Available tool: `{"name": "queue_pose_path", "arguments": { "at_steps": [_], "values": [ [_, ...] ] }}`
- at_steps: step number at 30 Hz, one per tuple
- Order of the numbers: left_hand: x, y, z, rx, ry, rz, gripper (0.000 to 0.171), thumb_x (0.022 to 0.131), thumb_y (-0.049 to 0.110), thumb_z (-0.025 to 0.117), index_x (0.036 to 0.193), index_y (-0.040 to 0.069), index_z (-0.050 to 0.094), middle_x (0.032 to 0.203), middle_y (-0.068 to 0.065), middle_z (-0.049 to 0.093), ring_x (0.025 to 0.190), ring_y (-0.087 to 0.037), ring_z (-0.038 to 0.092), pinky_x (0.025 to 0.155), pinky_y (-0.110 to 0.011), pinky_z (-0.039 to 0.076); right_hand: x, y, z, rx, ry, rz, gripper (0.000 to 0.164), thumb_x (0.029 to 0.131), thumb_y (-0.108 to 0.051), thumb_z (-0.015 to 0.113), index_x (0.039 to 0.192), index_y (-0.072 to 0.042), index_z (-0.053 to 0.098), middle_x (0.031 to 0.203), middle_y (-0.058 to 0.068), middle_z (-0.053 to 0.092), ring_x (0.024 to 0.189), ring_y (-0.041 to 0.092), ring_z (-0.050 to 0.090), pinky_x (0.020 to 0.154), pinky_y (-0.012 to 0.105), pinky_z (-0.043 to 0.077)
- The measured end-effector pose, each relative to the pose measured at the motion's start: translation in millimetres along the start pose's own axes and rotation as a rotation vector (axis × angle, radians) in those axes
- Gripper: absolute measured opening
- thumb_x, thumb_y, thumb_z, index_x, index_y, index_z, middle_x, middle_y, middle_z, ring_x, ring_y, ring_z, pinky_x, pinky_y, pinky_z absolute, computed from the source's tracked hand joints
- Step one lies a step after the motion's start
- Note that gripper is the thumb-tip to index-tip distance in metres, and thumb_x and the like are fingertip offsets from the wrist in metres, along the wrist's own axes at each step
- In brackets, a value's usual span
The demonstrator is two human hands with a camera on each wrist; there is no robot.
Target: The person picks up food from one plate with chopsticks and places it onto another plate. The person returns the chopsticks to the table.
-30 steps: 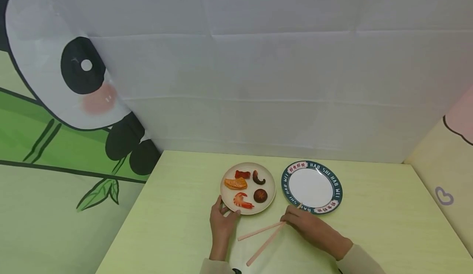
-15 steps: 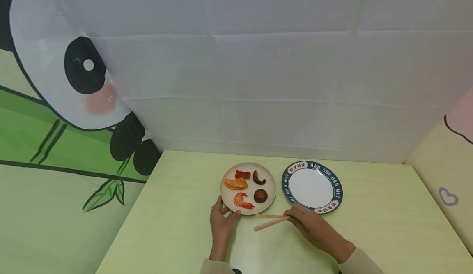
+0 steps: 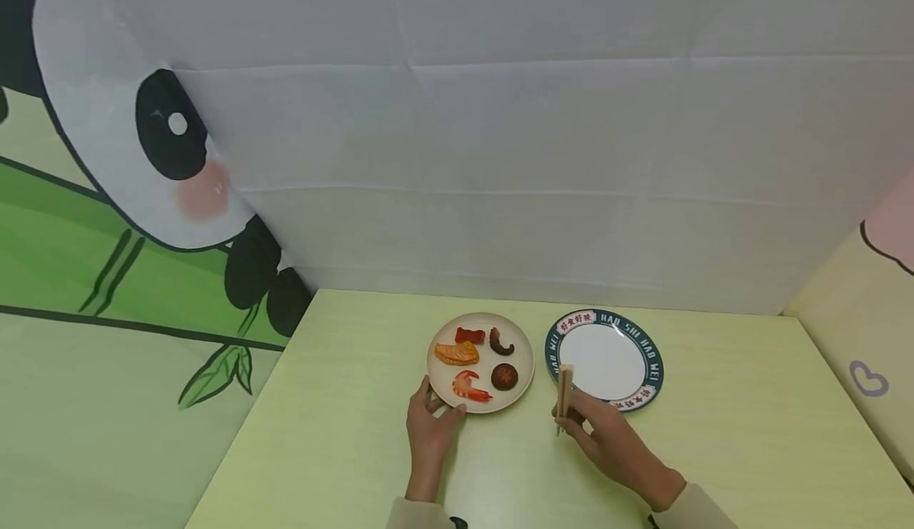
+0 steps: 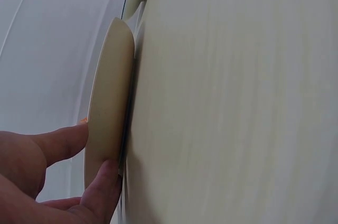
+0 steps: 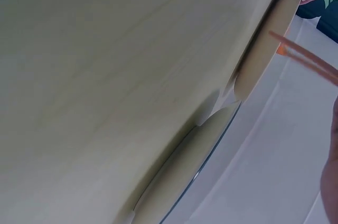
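Observation:
My left hand (image 3: 431, 430) rests against the near-left rim of a beige plate (image 3: 524, 370), its fairly straight index finger and thumb touching the outside edge. On that plate lie a shrimp (image 3: 470, 386), a round brown mushroom cap (image 3: 504, 377), an orange slice with pale stripes (image 3: 457, 354), a red strip (image 3: 470, 336) and a dark curled piece (image 3: 501, 343). My right hand (image 3: 598, 431) grips a pair of pale chopsticks (image 3: 565, 386) close to the near-left rim of a second plate (image 3: 653, 366), white with a dark green lettered border. In the right wrist view the chopsticks (image 5: 303, 56) overlap the beige plate.
Both plates stand side by side toward the back of a pale yellow-green table (image 3: 343, 402). Behind them rises a pale grey sheet (image 3: 500, 156). Cartoon-painted walls (image 3: 93, 402) flank the table.
The chopsticks, spread apart toward the lower left a second ago, have come together and swung round toward the back. My right hand has turned with them; my left hand stays at the beige plate.

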State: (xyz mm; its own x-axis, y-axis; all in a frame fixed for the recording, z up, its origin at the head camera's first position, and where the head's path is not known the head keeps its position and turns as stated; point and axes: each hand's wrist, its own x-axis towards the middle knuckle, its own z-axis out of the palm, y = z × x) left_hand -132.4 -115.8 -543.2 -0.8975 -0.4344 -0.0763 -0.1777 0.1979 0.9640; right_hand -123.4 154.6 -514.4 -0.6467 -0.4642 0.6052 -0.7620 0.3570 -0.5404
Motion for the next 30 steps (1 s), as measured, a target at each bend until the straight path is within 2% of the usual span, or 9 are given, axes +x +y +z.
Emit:
{"name": "queue_pose_path", "arguments": {
  "at_steps": [6,12,17,19,23,26,30],
  "values": [
    [0.7,0.5,1.7,0.001,0.0,-0.009,0.081,0.068,-0.001,0.077,0.138,-0.004,0.037,0.13,-0.018,0.048,0.098,-0.026,0.058,0.075,-0.035,0.051,-1.5,-0.2,0.4,0.034,-0.012,0.033,0.028,0.079,0.003,0.069,0.099,-0.013,0.058,0.091,-0.005,0.062,0.074,0.002,0.058,0.062,0.011,0.045],
    [1.3,-0.1,1.7,0.009,0.003,-0.016,0.081,0.067,-0.001,0.077,0.138,-0.004,0.037,0.13,-0.017,0.047,0.098,-0.026,0.058,0.075,-0.035,0.051,-3.1,2.1,4.4,0.109,0.046,0.022,0.036,0.072,0.012,0.07,0.1,-0.008,0.06,0.09,0.002,0.064,0.073,0.006,0.061,0.06,0.016,0.049],
    [1.3,-1.3,1.0,0.007,0.005,-0.011,0.081,0.067,-0.001,0.077,0.138,-0.004,0.038,0.13,-0.017,0.048,0.098,-0.026,0.058,0.073,-0.035,0.05,-3.3,1.4,6.4,0.12,0.073,0.033,0.029,0.071,0.013,0.071,0.092,-0.007,0.065,0.087,0.0,0.063,0.074,0.007,0.061,0.06,0.015,0.049],
    [1.4,-1.7,0.9,0.005,0.003,-0.008,0.081,0.067,-0.001,0.077,0.138,-0.004,0.038,0.13,-0.017,0.048,0.098,-0.026,0.058,0.073,-0.035,0.05,-2.1,0.9,6.9,0.082,0.09,0.018,0.026,0.07,0.01,0.072,0.086,-0.009,0.066,0.084,-0.002,0.063,0.073,0.007,0.061,0.06,0.013,0.047],
    [1.5,-2.4,0.7,0.008,0.001,-0.005,0.081,0.066,-0.001,0.078,0.137,-0.004,0.039,0.129,-0.017,0.048,0.097,-0.026,0.058,0.071,-0.032,0.051,1.5,0.4,8.9,0.027,0.15,-0.061,0.032,0.062,0.011,0.075,0.079,-0.014,0.063,0.078,-0.004,0.063,0.069,0.008,0.062,0.059,0.013,0.046],
    [1.4,-3.5,0.5,0.002,-0.001,0.001,0.081,0.066,-0.001,0.078,0.137,-0.005,0.039,0.129,-0.018,0.048,0.097,-0.027,0.058,0.07,-0.03,0.051,3.2,-0.4,9.8,0.063,0.18,-0.09,0.036,0.058,0.015,0.075,0.075,-0.014,0.061,0.076,-0.003,0.062,0.069,0.011,0.063,0.06,0.015,0.047],
    [1.3,-4.2,0.3,-0.005,-0.002,0.012,0.081,0.066,-0.002,0.078,0.137,-0.006,0.039,0.129,-0.019,0.048,0.098,-0.027,0.058,0.069,-0.029,0.05,5.3,-5.5,8.2,0.124,0.182,-0.083,0.036,0.061,0.017,0.073,0.078,-0.013,0.063,0.076,0.0,0.061,0.069,0.012,0.061,0.061,0.016,0.047]
  ]
}}
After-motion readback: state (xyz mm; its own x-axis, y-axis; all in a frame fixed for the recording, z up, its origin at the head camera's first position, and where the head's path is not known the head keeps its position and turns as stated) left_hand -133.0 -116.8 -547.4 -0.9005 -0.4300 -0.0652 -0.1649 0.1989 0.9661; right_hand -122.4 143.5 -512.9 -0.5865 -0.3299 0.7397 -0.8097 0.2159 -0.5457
